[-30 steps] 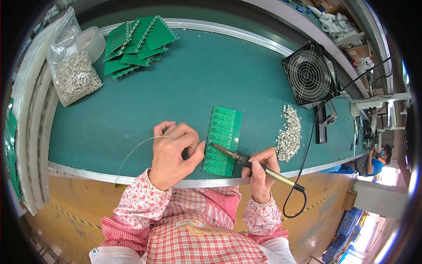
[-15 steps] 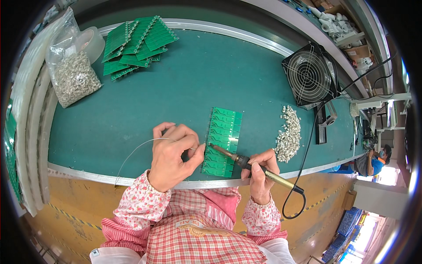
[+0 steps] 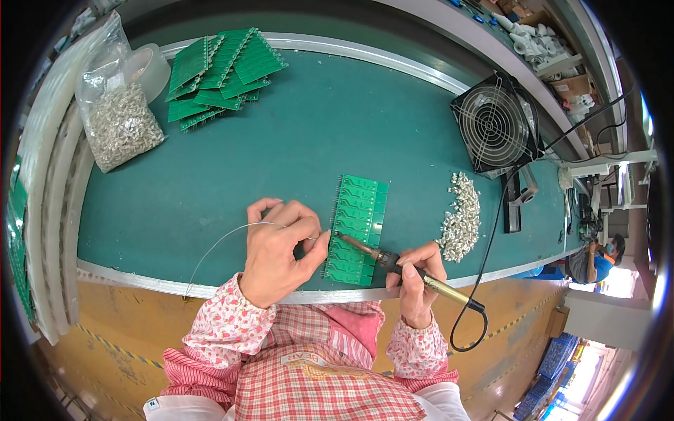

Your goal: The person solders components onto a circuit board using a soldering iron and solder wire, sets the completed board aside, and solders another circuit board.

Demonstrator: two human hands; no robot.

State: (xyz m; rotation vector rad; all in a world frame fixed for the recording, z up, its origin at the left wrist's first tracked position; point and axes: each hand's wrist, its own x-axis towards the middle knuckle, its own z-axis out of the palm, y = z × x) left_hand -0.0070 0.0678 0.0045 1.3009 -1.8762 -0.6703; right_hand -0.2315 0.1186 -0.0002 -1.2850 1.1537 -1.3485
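A green circuit board panel [image 3: 357, 228] lies on the green table mat near the front edge, with a row of pins along its left side. My right hand [image 3: 420, 277] is closed round a soldering iron [image 3: 444, 288], whose tip reaches the left part of the panel. At that same edge, my left hand [image 3: 281, 245] pinches a thin solder wire [image 3: 217, 242]. The wire loops out from the fingers and hangs toward the table's front edge. Its working end is hidden by my fingertips.
Stacked green panels [image 3: 221, 74] lie at the far left, beside a bag of small metallic parts [image 3: 123, 126] and a tape roll [image 3: 151, 74]. Loose parts [image 3: 460, 217] are heaped on the right, near a black fan [image 3: 495, 123]. The iron's cord [image 3: 495, 235] trails there. A person [image 3: 605, 261] is far right.
Both hands keep their grips, and the iron's tip stays at about the same spot on the panel. The whole view has shifted very slightly.
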